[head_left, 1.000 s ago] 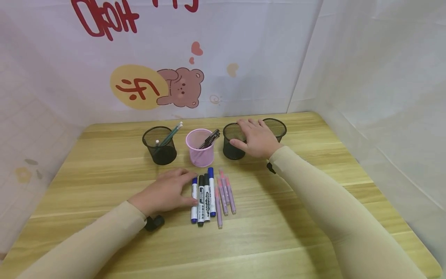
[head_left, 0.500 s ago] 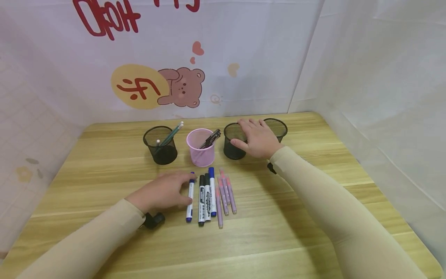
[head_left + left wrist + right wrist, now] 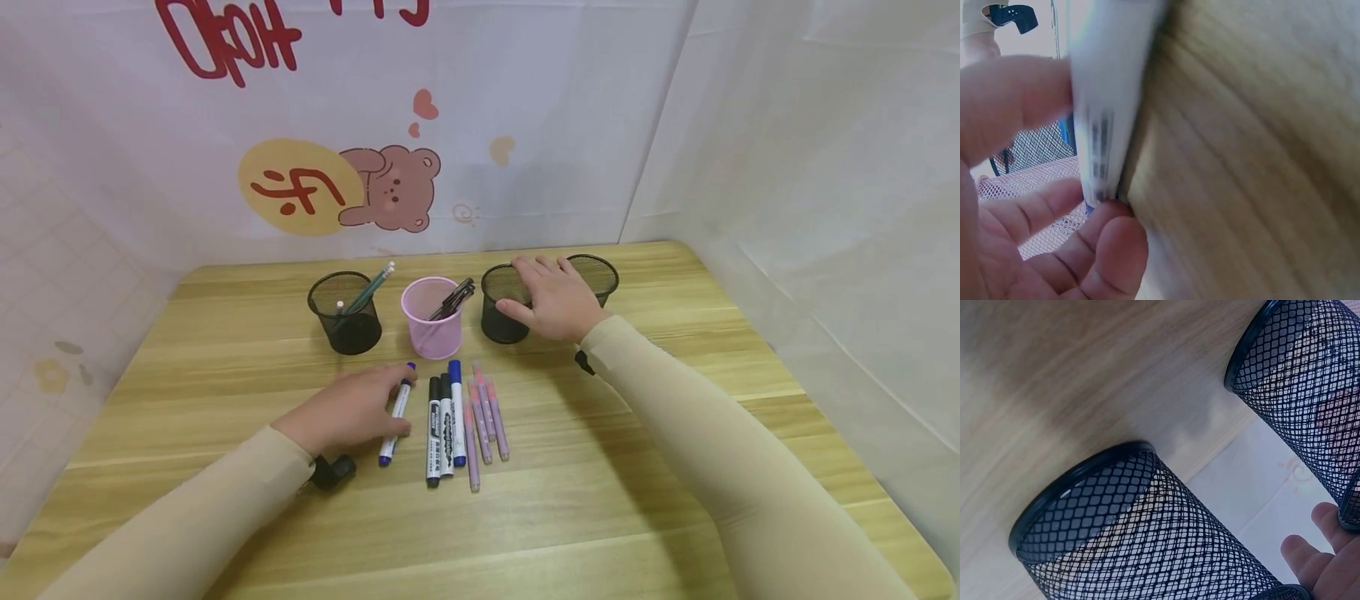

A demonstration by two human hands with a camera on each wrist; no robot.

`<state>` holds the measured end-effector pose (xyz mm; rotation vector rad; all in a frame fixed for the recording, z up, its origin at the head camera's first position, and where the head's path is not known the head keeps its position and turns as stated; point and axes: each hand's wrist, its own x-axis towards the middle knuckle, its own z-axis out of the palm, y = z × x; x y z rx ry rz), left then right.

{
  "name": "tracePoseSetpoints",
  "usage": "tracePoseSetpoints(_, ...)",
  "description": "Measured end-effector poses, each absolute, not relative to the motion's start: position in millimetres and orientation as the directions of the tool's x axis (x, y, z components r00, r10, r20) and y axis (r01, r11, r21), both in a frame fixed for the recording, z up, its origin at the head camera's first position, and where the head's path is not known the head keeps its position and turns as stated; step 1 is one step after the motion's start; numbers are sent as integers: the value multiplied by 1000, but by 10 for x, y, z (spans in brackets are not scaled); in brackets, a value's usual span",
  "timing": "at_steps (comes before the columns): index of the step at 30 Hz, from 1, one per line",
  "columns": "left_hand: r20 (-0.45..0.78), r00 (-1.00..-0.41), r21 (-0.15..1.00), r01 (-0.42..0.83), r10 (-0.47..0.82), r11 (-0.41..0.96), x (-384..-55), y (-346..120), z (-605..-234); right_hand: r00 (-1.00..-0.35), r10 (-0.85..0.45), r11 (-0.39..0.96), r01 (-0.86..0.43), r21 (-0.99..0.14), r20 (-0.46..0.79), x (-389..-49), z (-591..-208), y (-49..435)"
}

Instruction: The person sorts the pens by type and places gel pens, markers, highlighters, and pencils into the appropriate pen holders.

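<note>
White cloth [image 3: 555, 108] with a brown bear [image 3: 401, 187] and red lettering [image 3: 219, 40] hangs behind a wood-grained table [image 3: 570, 533]

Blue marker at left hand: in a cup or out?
Out: in head view, the blue marker is between thumb and fingers of the left hand, in front of the mesh cups.

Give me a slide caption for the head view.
Left hand holds a blue-capped marker; right hand at two black mesh cups.

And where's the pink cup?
In the head view, the pink cup stands just left of centre beyond the markers, between the pencil cup and the black cups by the right hand.
</note>
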<state>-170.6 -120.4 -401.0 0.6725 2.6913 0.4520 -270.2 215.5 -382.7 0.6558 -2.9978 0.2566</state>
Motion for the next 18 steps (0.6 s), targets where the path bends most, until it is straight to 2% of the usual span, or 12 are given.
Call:
tracePoseSetpoints(11,-299,-860,378,290,412,879,-1733,-1218,-4002,-907,-411,895,-421,-143,94,-2719,-3838,2164)
tracePoseSetpoints(18,-288,-867,468,243,406,850,-1730,-1244,-3996,-908,-409,897,-418,-141,90,-2714,-3832,2160)
